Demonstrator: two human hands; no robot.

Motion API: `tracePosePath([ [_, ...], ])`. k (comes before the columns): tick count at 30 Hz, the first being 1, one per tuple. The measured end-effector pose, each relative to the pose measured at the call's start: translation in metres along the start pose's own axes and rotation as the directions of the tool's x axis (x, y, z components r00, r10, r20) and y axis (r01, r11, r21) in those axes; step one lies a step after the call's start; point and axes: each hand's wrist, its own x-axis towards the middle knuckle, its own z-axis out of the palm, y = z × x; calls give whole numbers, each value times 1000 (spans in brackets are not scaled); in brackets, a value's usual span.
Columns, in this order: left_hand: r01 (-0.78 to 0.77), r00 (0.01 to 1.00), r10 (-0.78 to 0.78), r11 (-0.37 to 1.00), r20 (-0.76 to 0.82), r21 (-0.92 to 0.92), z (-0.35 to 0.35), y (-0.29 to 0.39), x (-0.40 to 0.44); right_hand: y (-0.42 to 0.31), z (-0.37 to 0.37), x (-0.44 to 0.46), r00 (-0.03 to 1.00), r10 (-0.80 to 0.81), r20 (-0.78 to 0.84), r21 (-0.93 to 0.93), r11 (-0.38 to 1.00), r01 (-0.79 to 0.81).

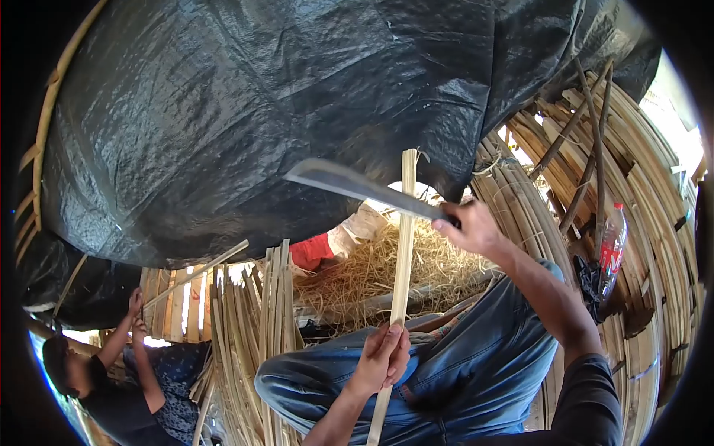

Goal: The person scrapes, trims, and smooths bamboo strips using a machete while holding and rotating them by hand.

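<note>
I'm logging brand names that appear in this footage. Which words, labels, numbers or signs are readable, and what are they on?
No text can be read with certainty.
Plastic bottle: white marks on its red label, too small and blurred to read.
Machete and wooden strip: no lettering can be made out.

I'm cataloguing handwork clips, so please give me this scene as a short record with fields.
Left hand: closed around a wooden strip
Right hand: gripping a machete by its handle
Machete: crosses the strip's upper part in view; contact unclear
Background: straw, black tarp
Picture right: bottle with red cap
Picture left: another person
</note>
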Motion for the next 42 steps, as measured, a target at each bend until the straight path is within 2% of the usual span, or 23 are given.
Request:
tracePosePath([
  [1,-10,1000,10,1000,2,15,0,-1,-1,9,-3,4,999,40,-2,-25,999,-40],
  [2,-21,1000,21,999,4,28,1,-1,-2,16,-8,10,953,297,68,-18,955,-296],
  [3,-8,1000,8,1000,3,26,0,-1,-2,25,-17,17,921,384,62,20,922,-386],
  [4,-18,1000,18,999,6,48,0,1,-3,38,-18,19,925,375,-65,118,923,-366],
  [6,-28,999,26,997,18,73,1,1,-5,62,-29,27,859,509,-54,-4,860,-510],
  [7,-38,999,35,996,35,86,3,3,-6,68,-30,21,856,514,-63,0,857,-515],
  [10,-55,998,52,994,33,91,-2,1,-2,62,-29,12,874,456,-165,60,889,-453],
  [12,-29,996,43,986,-80,166,-3,-2,2,44,-29,6,885,465,11,375,819,-435],
  [13,-6,995,19,990,-94,141,-4,-3,4,31,-25,4,899,437,30,449,798,-403],
  [14,-3,995,17,991,-100,136,-3,-4,5,23,-17,1,869,479,121,529,710,-465],
  [16,-11,995,28,986,-96,168,-3,-5,6,0,-11,-3,935,329,133,533,772,-347],
  [19,9,996,4,989,-87,149,-2,-2,6,-18,-3,-8,972,161,172,308,928,-208],
  [22,-9,997,19,991,-71,133,-9,-4,8,-29,3,-11,927,83,365,294,935,-199],
  [24,-17,997,28,991,-75,134,-14,-6,11,-40,8,-16,897,29,440,429,871,-239],
  [26,-13,997,21,994,-72,111,-13,-6,12,-44,20,-20,894,32,447,357,910,-211],
  [28,-36,997,47,986,-64,163,-10,-6,12,-52,28,-23,931,-42,362,622,755,-208],
  [29,-29,998,37,987,-53,158,-13,-8,13,-53,30,-23,912,-27,410,663,696,-277],
  [30,-14,997,25,989,-67,148,-12,-9,12,-55,28,-24,850,78,520,660,594,-459],
  [33,-88,996,90,954,8,285,-10,-7,16,-54,29,-27,777,111,619,751,203,-628],
  [34,-86,996,89,955,5,283,-11,-8,17,-53,26,-26,774,110,623,749,202,-631],
  [36,-52,998,48,990,41,128,-10,-8,17,-50,20,-22,788,202,582,765,192,-615],
  [40,23,992,-37,992,117,120,-12,-6,16,-31,7,-7,844,323,429,837,210,-505],
  [42,43,987,-67,986,147,159,-14,-9,16,-26,-9,-1,825,440,354,884,131,-449],
])
